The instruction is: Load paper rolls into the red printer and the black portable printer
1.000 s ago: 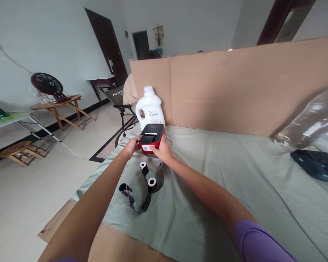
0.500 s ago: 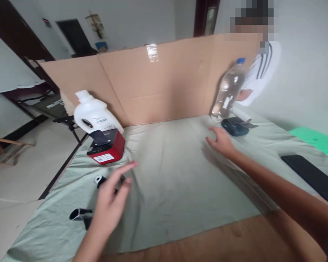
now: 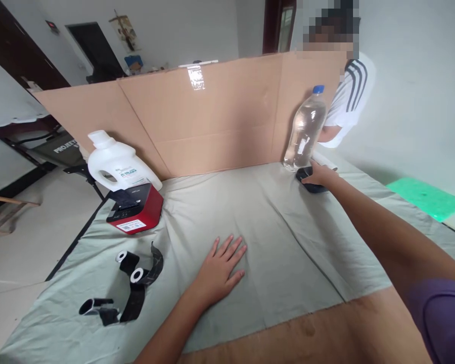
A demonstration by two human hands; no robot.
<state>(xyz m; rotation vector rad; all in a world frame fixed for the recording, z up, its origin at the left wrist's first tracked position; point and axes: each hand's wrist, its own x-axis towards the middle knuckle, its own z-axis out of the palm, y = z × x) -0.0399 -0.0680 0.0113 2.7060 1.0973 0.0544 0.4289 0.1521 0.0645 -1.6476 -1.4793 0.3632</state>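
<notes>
Quick change here: the red label printer (image 3: 136, 212) is no longer held. In the view from a second back it is gripped from both sides. Now it is left standing on the grey-green cloth (image 3: 288, 242) at the left of the table (image 3: 307, 333), just in front of the white jug (image 3: 116, 164), with nothing touching it. The black ribbon rolls (image 3: 131, 280) are left lying nearer the front edge, also untouched.

The left hand (image 3: 218, 270) is laid palm-down on the cloth around the middle, its fingers (image 3: 231, 247) spread flat with only fabric under them. Half a second back it is seen in the air over the rolls, so it is now brought down and parked.

The right hand (image 3: 320, 176) is stretched well across to the far right and set on the small black device (image 3: 311, 188), which sits just beside the foot of the clear bottle (image 3: 303, 131), near the cardboard screen (image 3: 212, 116). Half a second back the hand is seen short of it — now contact is made. The fingers are draped over the top of the device, but whether they are actually clamped round it can't be told from this angle.

So, judging by where the hands are placed, the work is shifted off the printer and onto the black device. A person in a striped white shirt (image 3: 349, 101) is seen past the screen's right end, apart from all this.
</notes>
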